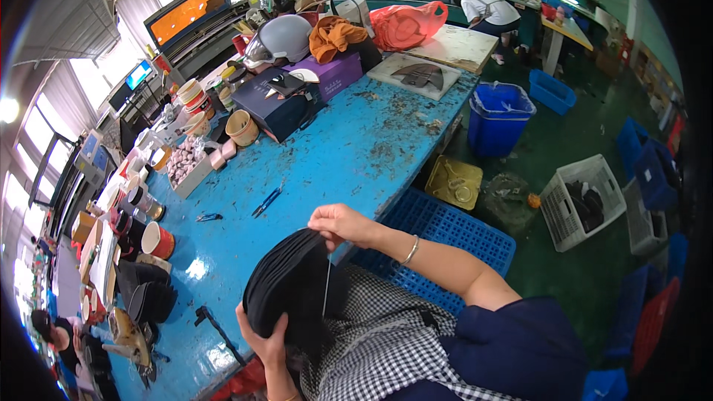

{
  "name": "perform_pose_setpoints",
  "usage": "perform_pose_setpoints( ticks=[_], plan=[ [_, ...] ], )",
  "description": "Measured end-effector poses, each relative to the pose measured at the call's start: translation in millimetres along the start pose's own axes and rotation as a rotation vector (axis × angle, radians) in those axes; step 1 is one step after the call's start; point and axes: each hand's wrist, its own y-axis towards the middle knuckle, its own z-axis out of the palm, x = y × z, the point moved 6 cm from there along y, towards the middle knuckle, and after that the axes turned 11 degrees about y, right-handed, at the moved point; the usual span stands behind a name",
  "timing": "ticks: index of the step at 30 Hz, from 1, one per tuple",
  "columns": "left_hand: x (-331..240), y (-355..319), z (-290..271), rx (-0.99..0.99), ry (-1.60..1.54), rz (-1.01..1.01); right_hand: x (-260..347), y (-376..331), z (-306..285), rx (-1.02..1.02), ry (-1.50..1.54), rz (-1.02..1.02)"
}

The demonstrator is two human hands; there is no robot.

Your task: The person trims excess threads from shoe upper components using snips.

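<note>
A thick stack of black fabric pieces (pixel 286 282), curved along its upper edge, is held up in front of my checked apron (pixel 371 334). My left hand (pixel 264 338) wraps the lower left side of the stack, thumb across its face. At the stack's upper right corner, the fingers of my right hand (pixel 338 224) are pinched together. A thin white thread (pixel 327 286) hangs down below them over the black fabric. Exactly what the right fingertips grip is too small to see.
On the blue table (pixel 356 156) lie a blue-handled cutting tool (pixel 267 202), a small blue tool (pixel 209 217) and a black strap (pixel 219 334). Paper cups (pixel 157 240) and black pieces (pixel 148 293) line the left. A blue crate (pixel 445 241) and blue bin (pixel 499 122) stand at right.
</note>
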Motion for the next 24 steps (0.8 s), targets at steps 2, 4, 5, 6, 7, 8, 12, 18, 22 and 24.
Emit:
perform_pose_setpoints(
  ticks=[2,4,5,6,7,8,12,18,22,24],
  plan=[
    [12.4,-6.8,-6.2,0.038,-0.347,-0.268,-18.5,-8.4,-0.3,0.015,-0.099,0.205],
    [11.6,-17.2,-11.4,0.045,-0.37,-0.304,-21.8,-9.9,0.6,0.053,-0.221,0.195],
    [12.7,-25.0,-18.1,0.061,-0.401,-0.339,-24.2,-12.4,4.1,0.083,-0.344,0.177],
    [16.0,-25.7,-25.0,0.157,-0.255,-0.196,-16.0,-18.9,9.5,0.115,-0.337,0.195],
    [20.3,-29.2,-31.6,0.254,-0.106,-0.062,-29.7,-14.9,5.2,0.151,-0.257,0.179],
    [2.7,-29.9,-33.7,0.257,-0.017,0.048,-29.3,-20.8,9.4,0.091,-0.2,0.266],
    [-46.9,-18.9,-46.4,0.138,0.079,0.193,-67.9,-21.8,-4.6,0.102,-0.282,0.323],
    [35.2,3.9,-89.2,-0.212,-0.717,-0.557,-15.9,39.7,14.4,0.149,-0.416,0.002],
    [73.1,48.3,-89.2,-0.092,-0.68,-0.696,-3.0,137.5,53.2,0.221,-0.703,-0.31],
    [92.7,64.7,-84.2,-0.031,-0.634,-0.723,-18.2,187.7,72.2,0.235,-0.668,-0.19]
  ],
)
